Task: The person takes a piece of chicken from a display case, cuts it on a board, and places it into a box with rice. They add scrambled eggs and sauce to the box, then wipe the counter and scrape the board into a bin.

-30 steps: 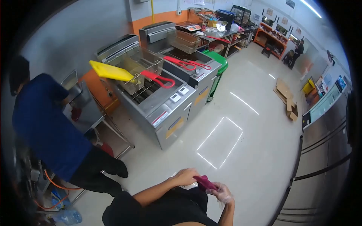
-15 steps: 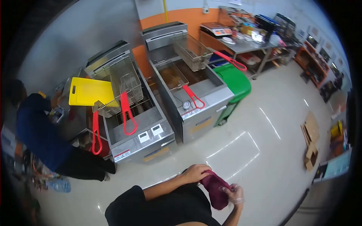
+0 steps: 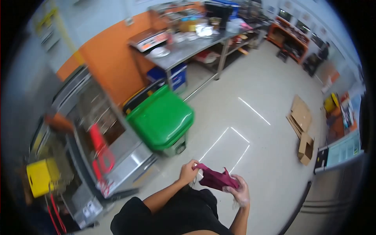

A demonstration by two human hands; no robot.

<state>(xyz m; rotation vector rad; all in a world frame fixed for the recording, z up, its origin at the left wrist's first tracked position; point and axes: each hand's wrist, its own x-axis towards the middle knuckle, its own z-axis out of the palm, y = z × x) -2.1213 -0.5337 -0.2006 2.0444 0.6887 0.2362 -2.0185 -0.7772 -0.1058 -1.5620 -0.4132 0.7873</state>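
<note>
A dark red cloth item (image 3: pixel 215 179) is stretched between my two hands, in front of my body at the lower middle of the view. My left hand (image 3: pixel 188 171) grips its upper left corner with closed fingers. At its right end my right hand (image 3: pixel 239 191), in what looks like a thin clear glove, pinches the fabric. The cloth hangs in the air over the shiny floor. I cannot make out exactly what kind of item it is.
A green lidded bin (image 3: pixel 162 117) stands left of centre, beside a metal fryer (image 3: pixel 129 154) with red-handled baskets. Behind it is a steel table (image 3: pixel 184 49) with a scale (image 3: pixel 148 40). Flattened cardboard (image 3: pixel 300 113) and an open box (image 3: pixel 305 149) lie at the right. A yellow board (image 3: pixel 43 177) is far left.
The view has turned right, so the fryers and bin have shifted left. The cloth, hanging lower from my hands before, is now spread more sideways between them.
</note>
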